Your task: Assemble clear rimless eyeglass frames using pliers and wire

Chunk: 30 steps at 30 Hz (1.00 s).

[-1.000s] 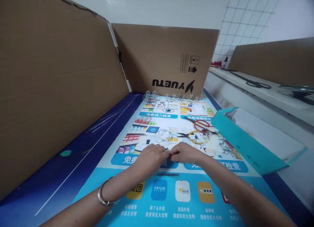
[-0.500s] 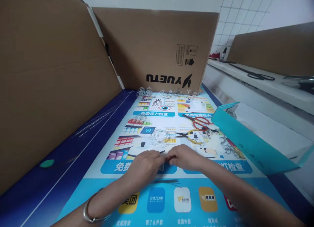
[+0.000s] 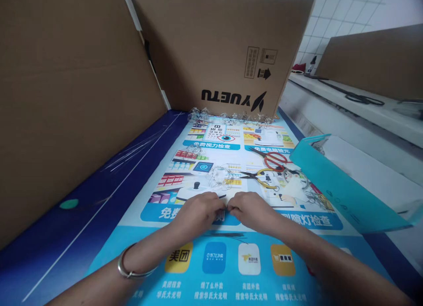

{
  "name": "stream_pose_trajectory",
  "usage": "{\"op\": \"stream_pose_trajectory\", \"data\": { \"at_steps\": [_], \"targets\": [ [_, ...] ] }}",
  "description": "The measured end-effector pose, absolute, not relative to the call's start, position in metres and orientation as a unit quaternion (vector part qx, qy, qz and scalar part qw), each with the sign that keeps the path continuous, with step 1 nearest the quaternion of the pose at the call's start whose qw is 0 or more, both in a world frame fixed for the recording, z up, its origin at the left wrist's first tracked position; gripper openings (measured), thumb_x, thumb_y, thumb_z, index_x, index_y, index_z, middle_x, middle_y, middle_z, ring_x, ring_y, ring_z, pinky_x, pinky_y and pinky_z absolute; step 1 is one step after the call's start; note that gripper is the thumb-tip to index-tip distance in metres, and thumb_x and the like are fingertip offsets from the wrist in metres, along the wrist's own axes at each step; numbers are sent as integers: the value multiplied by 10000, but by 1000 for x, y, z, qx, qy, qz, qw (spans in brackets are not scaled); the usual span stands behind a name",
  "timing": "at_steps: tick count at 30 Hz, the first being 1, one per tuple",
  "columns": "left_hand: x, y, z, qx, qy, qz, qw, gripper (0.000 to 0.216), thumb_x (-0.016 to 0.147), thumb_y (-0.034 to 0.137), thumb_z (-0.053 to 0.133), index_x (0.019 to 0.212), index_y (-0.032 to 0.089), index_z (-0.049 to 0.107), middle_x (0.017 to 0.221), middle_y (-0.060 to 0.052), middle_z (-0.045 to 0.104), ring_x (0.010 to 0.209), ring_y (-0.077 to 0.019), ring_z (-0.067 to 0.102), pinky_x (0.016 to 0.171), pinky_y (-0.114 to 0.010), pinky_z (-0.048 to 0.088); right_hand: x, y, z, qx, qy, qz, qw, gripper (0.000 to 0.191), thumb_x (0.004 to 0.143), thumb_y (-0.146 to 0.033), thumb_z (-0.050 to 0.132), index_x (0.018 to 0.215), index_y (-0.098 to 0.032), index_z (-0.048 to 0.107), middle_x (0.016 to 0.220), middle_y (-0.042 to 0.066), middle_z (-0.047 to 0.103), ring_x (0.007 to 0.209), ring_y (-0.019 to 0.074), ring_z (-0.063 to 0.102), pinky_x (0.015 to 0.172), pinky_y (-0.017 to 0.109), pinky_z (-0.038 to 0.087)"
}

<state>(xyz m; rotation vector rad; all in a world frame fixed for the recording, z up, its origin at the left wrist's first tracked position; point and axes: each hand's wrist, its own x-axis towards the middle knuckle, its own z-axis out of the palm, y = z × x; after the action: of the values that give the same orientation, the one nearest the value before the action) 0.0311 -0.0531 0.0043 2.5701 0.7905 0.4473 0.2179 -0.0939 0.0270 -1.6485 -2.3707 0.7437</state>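
My left hand (image 3: 202, 211) and my right hand (image 3: 251, 210) meet over the middle of the printed sheet, fingertips pinched close together. Whatever lies between them is too small or too hidden to make out. A short dark sliver (image 3: 222, 196) shows just above my left fingertips; I cannot tell if it is held or printed. Below the hands lies a small bundle of thin dark wires (image 3: 228, 234). Beyond them are a clear, tangled beaded strand (image 3: 220, 176), yellow-handled pliers (image 3: 261, 179) and red-handled scissors (image 3: 272, 160).
An open turquoise box (image 3: 333, 187) stands at the right, near a ring-shaped roll (image 3: 295, 179) and tangled wire (image 3: 315, 198). More clear beaded pieces (image 3: 231, 118) line the foot of the back cardboard panel (image 3: 218, 46). A green piece (image 3: 69, 204) lies at left.
The view has shifted slightly, so the scene sits a little higher and further right. Both hands remain pinched together at the same spot, with their fingertips slightly changed in pose.
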Motion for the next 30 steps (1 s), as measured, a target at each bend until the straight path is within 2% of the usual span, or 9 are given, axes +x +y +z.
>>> {"op": "stream_pose_trajectory", "data": {
  "at_steps": [4,9,15,22,26,30],
  "targets": [
    [29,-42,1,845,321,226,363,190,871,213,429,899,197,616,850,-13,627,791,-147,562,691,-234,419,229,-88,26,-531,-767,349,95,151,763,-217,513,815,-206,655,752,-10,646,674,123,569,572,200,382],
    [28,-37,-2,798,348,253,421,187,863,273,448,860,178,609,799,-9,625,746,-147,559,658,-228,416,238,-83,23,-517,-724,444,104,234,786,-291,492,889,-151,649,687,18,636,605,113,582,516,173,429],
    [29,-42,2,791,342,259,436,193,852,281,458,850,168,615,798,-14,632,735,-145,558,648,-228,424,236,-88,30,-482,-723,488,84,199,734,-291,547,825,-166,673,660,4,635,583,113,568,515,179,426],
    [29,-44,5,812,320,247,422,181,852,242,471,859,169,636,823,-17,641,758,-143,573,678,-239,437,228,-98,37,-482,-747,452,66,115,680,-221,577,716,-187,680,700,-12,657,607,120,564,549,197,389],
    [28,-47,13,828,263,238,434,186,863,254,485,863,165,648,798,-24,634,730,-129,573,657,-225,435,228,-98,38,-493,-750,438,63,121,686,-269,589,724,-186,668,684,-16,641,577,110,537,514,193,359],
    [27,-51,19,863,185,223,415,173,875,236,488,875,181,652,789,-18,630,766,-120,563,711,-229,429,230,-96,37,-504,-754,415,70,119,696,-275,575,709,-176,641,634,-31,597,565,96,495,496,187,326]
  ]
}}
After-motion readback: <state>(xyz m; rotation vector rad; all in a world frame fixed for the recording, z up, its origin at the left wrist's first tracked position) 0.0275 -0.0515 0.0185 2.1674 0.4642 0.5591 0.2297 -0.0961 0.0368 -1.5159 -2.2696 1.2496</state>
